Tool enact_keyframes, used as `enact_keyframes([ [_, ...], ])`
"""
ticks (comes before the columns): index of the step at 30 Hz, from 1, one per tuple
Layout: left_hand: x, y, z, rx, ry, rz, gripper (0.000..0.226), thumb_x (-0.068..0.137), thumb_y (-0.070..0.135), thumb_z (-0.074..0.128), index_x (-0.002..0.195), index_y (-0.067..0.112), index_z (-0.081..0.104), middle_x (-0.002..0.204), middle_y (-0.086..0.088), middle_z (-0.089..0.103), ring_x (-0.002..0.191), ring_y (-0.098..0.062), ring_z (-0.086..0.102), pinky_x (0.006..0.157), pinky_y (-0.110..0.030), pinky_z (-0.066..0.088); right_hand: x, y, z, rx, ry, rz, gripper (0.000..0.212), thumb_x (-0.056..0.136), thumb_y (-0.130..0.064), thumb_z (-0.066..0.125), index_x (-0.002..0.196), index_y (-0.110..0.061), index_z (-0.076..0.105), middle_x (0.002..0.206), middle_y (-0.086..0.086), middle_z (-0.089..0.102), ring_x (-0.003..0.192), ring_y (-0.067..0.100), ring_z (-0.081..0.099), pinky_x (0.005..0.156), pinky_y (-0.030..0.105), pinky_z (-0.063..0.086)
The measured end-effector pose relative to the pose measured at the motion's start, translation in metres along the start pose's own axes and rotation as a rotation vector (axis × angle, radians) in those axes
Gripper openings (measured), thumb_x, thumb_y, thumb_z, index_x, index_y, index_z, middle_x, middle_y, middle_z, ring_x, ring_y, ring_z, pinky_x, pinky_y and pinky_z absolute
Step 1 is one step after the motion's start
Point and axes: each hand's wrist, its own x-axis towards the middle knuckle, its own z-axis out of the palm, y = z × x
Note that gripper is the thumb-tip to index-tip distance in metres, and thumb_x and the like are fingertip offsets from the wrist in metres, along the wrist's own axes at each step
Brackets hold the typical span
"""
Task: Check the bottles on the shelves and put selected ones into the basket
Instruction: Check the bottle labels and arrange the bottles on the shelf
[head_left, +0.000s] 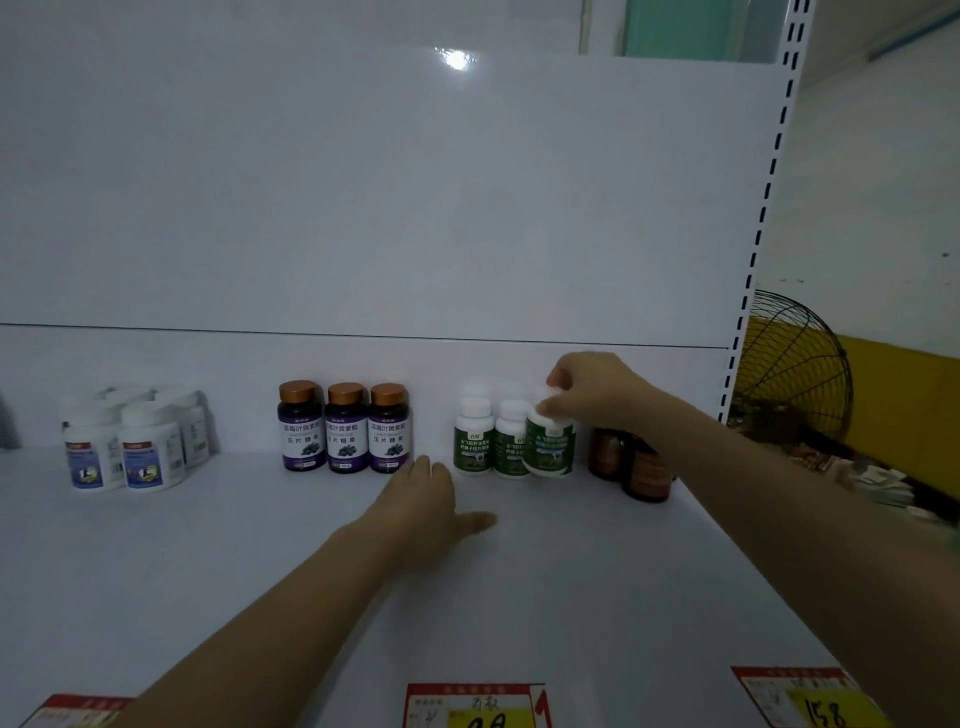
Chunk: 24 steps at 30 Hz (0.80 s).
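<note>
Fingers (557, 383) of the right hand (597, 391) pinch a green bottle (550, 447) by its cap, possibly just clear of the shelf (208, 545). On so small a hold it could swing and topple its neighbours (474, 441). Left hand (423, 499) lies flat, relaxed.

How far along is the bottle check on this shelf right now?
Done: nothing visibly; no basket is in view. In hand: the right hand grips the rightmost green-labelled bottle from above, while the left hand is spread open low over the shelf. Left: the purple-labelled bottles, white bottles and amber bottles stand on the shelf.
</note>
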Motion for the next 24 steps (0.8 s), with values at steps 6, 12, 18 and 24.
enact_keyframes([
  [6, -0.002, -0.009, 0.024, 0.007, -0.051, -0.024, 0.09, 0.091, 0.067, 0.021, 0.149, 0.001, 0.004, 0.158, -0.016, 0.0, 0.146, -0.026, 0.003, 0.119, -0.036, 0.006, 0.0, 0.019, 0.032, -0.002, -0.016, 0.013, 0.037, 0.09, -0.031, 0.06, 0.121, -0.012, 0.053, 0.121, 0.007, 0.056, 0.102, 0.018, 0.049, 0.067, 0.021, 0.035],
  [12, -0.002, -0.009, 0.027, 0.044, -0.063, -0.011, 0.088, 0.091, 0.066, 0.015, 0.15, 0.003, -0.002, 0.158, -0.014, -0.005, 0.146, -0.024, -0.003, 0.119, -0.036, 0.001, 0.003, 0.013, 0.024, -0.072, -0.116, 0.014, 0.052, 0.084, -0.037, 0.067, 0.126, -0.013, 0.046, 0.125, 0.008, 0.053, 0.102, 0.019, 0.047, 0.072, 0.025, 0.039],
  [18, -0.004, -0.008, 0.025, 0.048, -0.074, -0.006, 0.087, 0.092, 0.066, 0.014, 0.15, 0.004, -0.003, 0.158, -0.012, -0.007, 0.146, -0.023, -0.005, 0.119, -0.035, 0.0, 0.037, -0.045, 0.011, -0.107, 0.032, -0.139, 0.045, 0.088, -0.034, 0.064, 0.121, -0.006, 0.053, 0.121, 0.012, 0.057, 0.103, 0.021, 0.052, 0.075, 0.028, 0.044],
  [24, -0.005, -0.009, 0.028, 0.051, -0.081, -0.013, 0.087, 0.091, 0.068, 0.013, 0.15, 0.006, -0.004, 0.158, -0.011, -0.008, 0.146, -0.021, -0.006, 0.118, -0.034, -0.001, 0.064, -0.07, 0.059, -0.224, -0.075, -0.178, 0.044, 0.097, -0.032, 0.049, 0.133, -0.007, 0.048, 0.135, 0.015, 0.039, 0.115, 0.028, 0.049, 0.09, 0.032, 0.044],
])
